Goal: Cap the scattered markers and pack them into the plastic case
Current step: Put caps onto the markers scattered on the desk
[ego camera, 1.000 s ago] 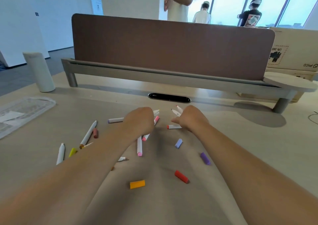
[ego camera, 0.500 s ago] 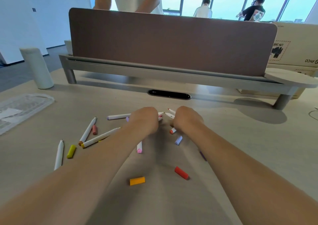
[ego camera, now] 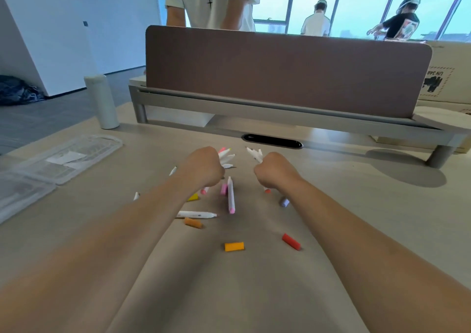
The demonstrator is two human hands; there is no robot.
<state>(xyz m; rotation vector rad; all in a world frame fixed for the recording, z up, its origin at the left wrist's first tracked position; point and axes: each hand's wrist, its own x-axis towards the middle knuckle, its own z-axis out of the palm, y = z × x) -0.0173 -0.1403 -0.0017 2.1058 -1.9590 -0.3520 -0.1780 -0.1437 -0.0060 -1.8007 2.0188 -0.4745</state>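
Observation:
My left hand (ego camera: 204,168) grips a bunch of white markers (ego camera: 226,158) whose tips fan out beyond the fist. To its right, my right hand (ego camera: 275,171) holds a few more markers (ego camera: 254,154), tips pointing away from me. Between and below the hands lie loose pieces: a white marker with a pink end (ego camera: 231,195), another white marker (ego camera: 196,214), and caps in orange (ego camera: 234,246), red (ego camera: 291,241), brown (ego camera: 193,223), yellow (ego camera: 193,197) and lilac (ego camera: 283,202). The clear plastic case (ego camera: 58,159) lies open at the left of the table.
A white cylindrical bottle (ego camera: 101,102) stands at the back left. A brown divider panel (ego camera: 288,70) on a grey rail crosses the far side of the table, with a black cable slot (ego camera: 272,141) before it. A person stands behind the panel. Cardboard boxes (ego camera: 448,78) sit far right.
Both hands have gathered markers off the table and lifted them into fists, and have moved slightly apart. Fewer markers lie at the left. The camera has tilted up.

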